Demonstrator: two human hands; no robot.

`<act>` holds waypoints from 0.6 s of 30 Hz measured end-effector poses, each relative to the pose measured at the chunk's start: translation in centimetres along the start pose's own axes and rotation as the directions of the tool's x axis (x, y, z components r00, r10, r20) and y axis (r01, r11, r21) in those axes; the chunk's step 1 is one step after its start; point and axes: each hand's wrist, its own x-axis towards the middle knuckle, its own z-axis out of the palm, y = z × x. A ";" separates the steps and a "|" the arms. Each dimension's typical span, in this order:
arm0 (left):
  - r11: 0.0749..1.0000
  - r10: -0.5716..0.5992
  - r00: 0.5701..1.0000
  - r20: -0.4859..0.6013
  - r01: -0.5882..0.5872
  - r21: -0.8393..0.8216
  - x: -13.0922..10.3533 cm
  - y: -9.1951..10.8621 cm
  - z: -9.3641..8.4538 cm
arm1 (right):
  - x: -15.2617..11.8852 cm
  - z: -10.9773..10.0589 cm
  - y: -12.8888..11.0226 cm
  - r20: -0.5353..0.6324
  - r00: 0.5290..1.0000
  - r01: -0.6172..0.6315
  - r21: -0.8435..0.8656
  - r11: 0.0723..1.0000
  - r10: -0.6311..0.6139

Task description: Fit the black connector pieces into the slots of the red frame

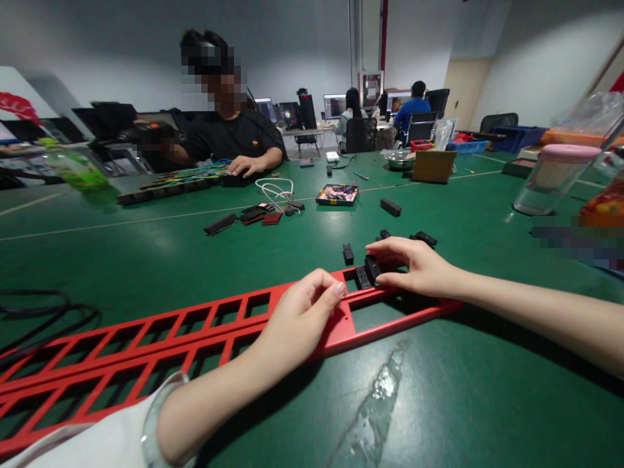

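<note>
A long red slotted frame (280, 298) lies across the table in front of me, with rows of rectangular openings. Over its solid middle part rests my left hand (307, 305), fingers curled and thumb against the index finger; whatever they may hold is hidden. My right hand (414, 266) pinches a small black block (372, 269) between thumb and fingers at the frame's upper right opening. Another black block (363, 277) sits in that opening, right beside the held one. Just beyond the frame stands a third black block (348, 253), apart from both hands.
More black blocks (424, 239) lie behind my right hand. Farther back are a dark bar (390, 207), a small tray of wires (337, 194) and a white cable (275, 188). A clear cup (550, 185) stands right. Opposite me sits a person (229, 133) beside wired black parts.
</note>
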 end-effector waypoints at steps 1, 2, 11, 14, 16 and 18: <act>1.000 0.013 1.000 -0.006 -0.013 -0.007 0.0 -0.1 0.0 | 0.0 0.0 0.0 -0.009 1.000 0.000 -0.005 1.000 0.000; 1.000 0.023 1.000 -0.012 -0.023 -0.018 0.1 -0.1 0.0 | 0.0 0.0 0.0 -0.019 1.000 0.001 -0.013 1.000 -0.001; 0.994 0.000 0.992 -0.125 -0.014 -0.110 0.4 -0.1 0.2 | 0.0 -0.1 0.0 -0.021 1.000 0.018 -0.114 0.993 -0.020; 0.993 -0.007 0.989 -0.146 -0.010 -0.114 0.4 0.0 0.2 | 0.0 -0.1 -0.1 -0.018 1.000 0.022 -0.118 0.993 -0.024; 0.994 -0.008 0.988 -0.151 -0.009 -0.111 0.4 0.1 0.3 | 0.0 -0.1 -0.1 -0.015 1.000 0.021 -0.124 0.992 -0.024; 0.994 -0.004 0.988 -0.153 -0.012 -0.104 0.3 0.1 0.3 | 0.0 -0.2 -0.2 -0.012 1.000 0.021 -0.139 0.990 -0.023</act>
